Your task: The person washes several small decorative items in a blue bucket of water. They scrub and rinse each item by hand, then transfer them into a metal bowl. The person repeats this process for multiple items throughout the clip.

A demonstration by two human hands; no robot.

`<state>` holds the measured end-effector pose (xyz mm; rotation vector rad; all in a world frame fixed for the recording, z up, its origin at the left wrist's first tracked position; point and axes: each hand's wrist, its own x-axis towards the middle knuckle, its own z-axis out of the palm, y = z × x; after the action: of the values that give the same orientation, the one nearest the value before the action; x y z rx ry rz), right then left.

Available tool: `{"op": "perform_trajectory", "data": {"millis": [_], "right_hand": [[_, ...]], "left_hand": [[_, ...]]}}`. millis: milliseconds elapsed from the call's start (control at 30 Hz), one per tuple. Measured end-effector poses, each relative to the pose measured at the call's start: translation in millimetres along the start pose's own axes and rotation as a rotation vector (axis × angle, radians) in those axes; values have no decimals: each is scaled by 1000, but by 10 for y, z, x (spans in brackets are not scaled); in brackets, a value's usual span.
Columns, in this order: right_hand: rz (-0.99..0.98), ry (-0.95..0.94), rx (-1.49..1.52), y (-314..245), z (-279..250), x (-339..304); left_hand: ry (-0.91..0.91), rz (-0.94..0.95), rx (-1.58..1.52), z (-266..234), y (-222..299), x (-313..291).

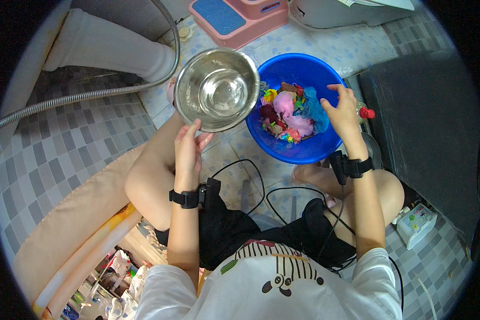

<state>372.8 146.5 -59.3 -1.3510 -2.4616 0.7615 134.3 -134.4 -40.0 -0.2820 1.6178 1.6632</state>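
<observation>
My left hand (189, 143) grips a shiny stainless steel bowl (222, 95) by its near rim, and the bowl tilts toward me beside the blue basin. Its inside shows no contents. To the right, the round blue plastic basin (288, 151) holds a pile of soft, colourful fabric pieces (290, 113) in pink, blue, dark red and yellow; their exact kind is unclear. Over the basin's right rim hovers my right hand (342, 111), fingers apart and curved, with nothing visible in them. A black strap with a small device sits on each wrist.
A pink step stool (234, 31) with a blue top stands beyond the bowl. A bottle with a red cap (366, 113) is right of the basin, beside a dark panel (418, 133). A metal hose (90, 94) curves at left. Black cables (262, 184) hang between my legs.
</observation>
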Motion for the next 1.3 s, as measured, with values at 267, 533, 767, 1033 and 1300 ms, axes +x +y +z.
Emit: {"op": "perform_trajectory", "data": {"millis": [267,533,767,1033,1300], "right_hand": [[345,-46,-210,232,-95,-2],[642,-264,-131,693,55,-147],[833,-279,133,753,28,-376],[933,-482,300,541,-96,-498],[908,-501,261,427,-101,-564]], "left_hand": [[55,-198,-373,-540,-707,507],[282,-386,-400,-498,-1655,1470],[261,-418,-366,-474,-2236,1774],[93,-461,-337,-557,-2502,1952],[394,-550,-94,-278,-2078,1650]]}}
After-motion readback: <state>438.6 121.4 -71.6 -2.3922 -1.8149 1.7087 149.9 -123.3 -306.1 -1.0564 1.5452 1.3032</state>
